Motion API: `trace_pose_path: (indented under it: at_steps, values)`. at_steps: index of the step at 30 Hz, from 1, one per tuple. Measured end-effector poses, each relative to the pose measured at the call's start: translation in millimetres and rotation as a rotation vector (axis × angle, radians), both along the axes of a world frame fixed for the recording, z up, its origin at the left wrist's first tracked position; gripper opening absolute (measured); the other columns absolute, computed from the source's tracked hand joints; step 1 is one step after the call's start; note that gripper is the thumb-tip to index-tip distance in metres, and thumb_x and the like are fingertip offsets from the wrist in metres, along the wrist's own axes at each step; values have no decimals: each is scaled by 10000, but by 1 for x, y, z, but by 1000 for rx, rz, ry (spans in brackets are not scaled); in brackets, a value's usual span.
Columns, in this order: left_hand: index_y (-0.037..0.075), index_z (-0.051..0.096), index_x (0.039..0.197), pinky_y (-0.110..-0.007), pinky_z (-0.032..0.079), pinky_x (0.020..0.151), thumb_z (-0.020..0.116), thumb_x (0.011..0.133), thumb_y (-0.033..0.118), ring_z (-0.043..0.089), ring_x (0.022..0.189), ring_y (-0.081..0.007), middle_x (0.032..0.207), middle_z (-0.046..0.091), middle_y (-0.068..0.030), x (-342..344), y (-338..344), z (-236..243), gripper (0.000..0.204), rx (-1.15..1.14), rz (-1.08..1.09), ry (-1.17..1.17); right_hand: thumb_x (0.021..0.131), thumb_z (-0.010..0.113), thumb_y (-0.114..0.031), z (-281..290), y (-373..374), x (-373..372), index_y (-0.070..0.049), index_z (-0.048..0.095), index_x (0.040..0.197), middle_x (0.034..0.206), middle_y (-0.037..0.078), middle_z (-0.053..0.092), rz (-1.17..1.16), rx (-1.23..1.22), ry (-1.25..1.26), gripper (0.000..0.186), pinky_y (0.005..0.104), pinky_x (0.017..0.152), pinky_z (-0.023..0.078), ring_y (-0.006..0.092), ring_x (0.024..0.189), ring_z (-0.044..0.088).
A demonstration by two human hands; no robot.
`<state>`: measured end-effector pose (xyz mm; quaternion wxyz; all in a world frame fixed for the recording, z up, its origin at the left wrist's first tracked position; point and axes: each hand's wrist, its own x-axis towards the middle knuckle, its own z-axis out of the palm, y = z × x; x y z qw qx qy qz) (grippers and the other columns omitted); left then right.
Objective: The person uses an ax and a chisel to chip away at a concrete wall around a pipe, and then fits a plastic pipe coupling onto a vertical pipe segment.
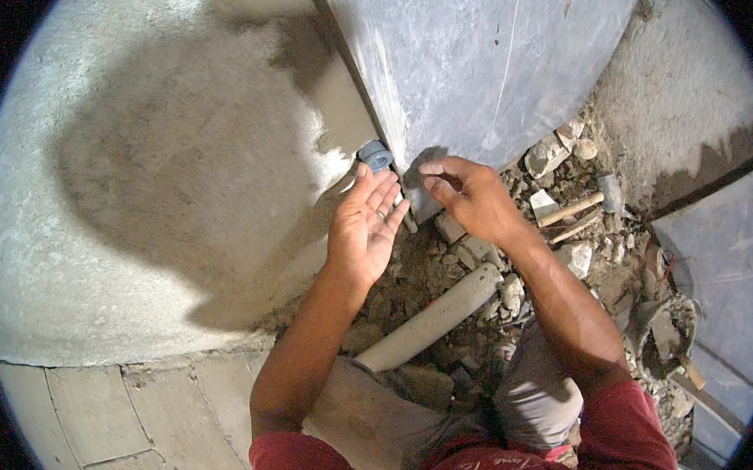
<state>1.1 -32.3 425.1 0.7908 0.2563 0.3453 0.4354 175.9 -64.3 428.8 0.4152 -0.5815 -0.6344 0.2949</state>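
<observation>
A short grey ring-shaped pipe fitting (376, 155) sits at the edge of the plastered wall, beside the upright board. Just below it, my left hand (363, 227) is turned palm up with its fingers stretched out and nothing on the palm. Its fingertips reach up to the fitting; whether they touch it I cannot tell. A bit of something white shows behind those fingers. To the right, my right hand (473, 199) is closed in a pinch, thumb and forefinger together in front of the board. Anything between them is too small to make out.
A smooth grey board (486, 56) rises ahead, next to the rough plastered wall (174, 161). Below lie rubble, a thick pale pipe (433, 316), a hammer (575, 207) and a bucket (665, 334) at the right. Bare blockwork (103, 415) shows at lower left.
</observation>
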Motion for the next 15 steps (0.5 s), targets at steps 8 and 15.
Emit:
trace_pose_path:
  at_steps: [8, 15]
  values:
    - [-67, 376, 1224, -381, 275, 1022, 583, 807, 444, 315, 1231, -264, 1265, 387, -180, -6, 7, 0, 691, -29, -43, 0, 846, 540, -124, 5, -1, -3, 0, 581, 1032, 946, 122, 628, 28, -14, 108, 227, 285, 802, 434, 169, 881, 571]
    - [-67, 266, 1285, -434, 228, 1033, 569, 794, 497, 284, 1254, -284, 1304, 330, -188, -7, 6, 0, 808, -10, -74, 54, 836, 539, -95, 8, -2, -10, -16, 586, 1032, 957, 118, 628, 38, 58, 185, 216, 291, 797, 440, 179, 883, 580]
